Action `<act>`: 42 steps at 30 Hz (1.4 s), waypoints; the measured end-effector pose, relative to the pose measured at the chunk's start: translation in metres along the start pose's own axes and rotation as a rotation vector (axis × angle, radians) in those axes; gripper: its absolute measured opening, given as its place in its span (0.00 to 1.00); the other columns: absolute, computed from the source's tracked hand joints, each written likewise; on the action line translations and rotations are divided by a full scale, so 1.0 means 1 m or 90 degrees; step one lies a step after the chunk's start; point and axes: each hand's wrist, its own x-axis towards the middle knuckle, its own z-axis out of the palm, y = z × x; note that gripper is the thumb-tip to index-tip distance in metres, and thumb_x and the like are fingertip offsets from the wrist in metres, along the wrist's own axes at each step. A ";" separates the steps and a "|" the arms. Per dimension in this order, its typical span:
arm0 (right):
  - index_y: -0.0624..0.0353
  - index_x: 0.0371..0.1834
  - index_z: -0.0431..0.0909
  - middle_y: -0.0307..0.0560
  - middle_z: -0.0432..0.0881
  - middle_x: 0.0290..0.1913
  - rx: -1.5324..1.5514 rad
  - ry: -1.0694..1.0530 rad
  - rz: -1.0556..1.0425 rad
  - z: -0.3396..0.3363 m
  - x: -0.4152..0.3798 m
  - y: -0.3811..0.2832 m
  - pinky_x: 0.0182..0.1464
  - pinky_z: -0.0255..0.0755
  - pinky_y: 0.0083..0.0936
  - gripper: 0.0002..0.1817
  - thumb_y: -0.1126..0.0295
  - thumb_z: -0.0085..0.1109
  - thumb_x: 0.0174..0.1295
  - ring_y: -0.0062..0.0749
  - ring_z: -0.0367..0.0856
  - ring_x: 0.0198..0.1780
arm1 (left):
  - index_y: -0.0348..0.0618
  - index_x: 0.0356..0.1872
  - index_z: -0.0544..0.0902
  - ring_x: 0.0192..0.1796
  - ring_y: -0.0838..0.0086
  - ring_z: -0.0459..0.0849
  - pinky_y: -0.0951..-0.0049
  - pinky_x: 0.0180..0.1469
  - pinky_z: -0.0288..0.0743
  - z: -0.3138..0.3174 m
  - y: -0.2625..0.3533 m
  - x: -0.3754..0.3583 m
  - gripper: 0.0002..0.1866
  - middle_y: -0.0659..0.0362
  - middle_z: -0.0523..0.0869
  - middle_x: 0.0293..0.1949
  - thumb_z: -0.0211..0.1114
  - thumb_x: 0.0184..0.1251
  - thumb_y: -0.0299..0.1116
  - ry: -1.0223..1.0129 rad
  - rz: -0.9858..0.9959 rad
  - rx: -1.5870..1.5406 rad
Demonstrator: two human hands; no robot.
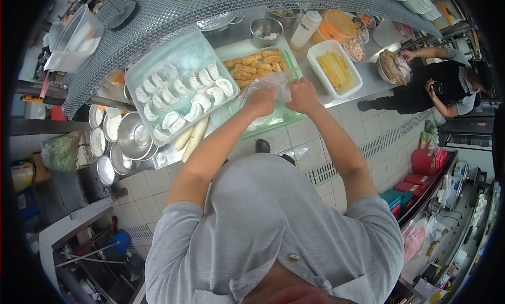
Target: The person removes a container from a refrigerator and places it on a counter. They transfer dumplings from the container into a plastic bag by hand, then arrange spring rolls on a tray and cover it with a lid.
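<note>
My left hand [261,101] and my right hand [303,95] are both closed on a clear plastic bag [269,82], stretched between them over the near part of a green-edged tray [294,67]. Just beyond the bag, golden-brown fried rolls [258,64] lie in rows on that tray. Left of my left hand, a translucent tub [184,43] holds several white dumplings [169,95] in loose rows. My forearms partly cover the near edge of the tray. What the bag contains, if anything, I cannot make out.
Beyond the rolls stand a steel pot [266,31] and a white squeeze bottle [306,29]. To the right is a white basket [335,70] of yellow food. Steel bowls [135,135] cluster left. A co-worker [442,83] works by a bowl of meat [393,67].
</note>
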 end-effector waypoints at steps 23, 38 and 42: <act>0.59 0.42 0.83 0.52 0.84 0.42 0.021 -0.034 -0.007 0.008 -0.031 -0.021 0.48 0.80 0.42 0.25 0.61 0.76 0.38 0.50 0.85 0.46 | 0.43 0.65 0.73 0.56 0.47 0.85 0.54 0.59 0.82 0.034 -0.003 -0.014 0.40 0.33 0.70 0.65 0.81 0.51 0.41 0.103 0.022 0.155; 0.61 0.52 0.82 0.57 0.80 0.52 0.310 -0.029 0.083 0.031 -0.031 -0.032 0.55 0.81 0.46 0.30 0.66 0.78 0.41 0.57 0.84 0.52 | 0.43 0.58 0.76 0.59 0.46 0.82 0.53 0.59 0.80 0.030 -0.012 -0.032 0.36 0.42 0.75 0.59 0.81 0.45 0.37 0.138 0.003 0.019; 0.60 0.55 0.80 0.56 0.79 0.54 0.323 -0.060 0.110 0.019 -0.031 -0.042 0.55 0.80 0.46 0.32 0.68 0.77 0.41 0.57 0.83 0.53 | 0.44 0.59 0.75 0.58 0.49 0.84 0.53 0.58 0.80 0.042 -0.024 -0.028 0.36 0.45 0.82 0.55 0.81 0.44 0.36 0.186 0.019 0.006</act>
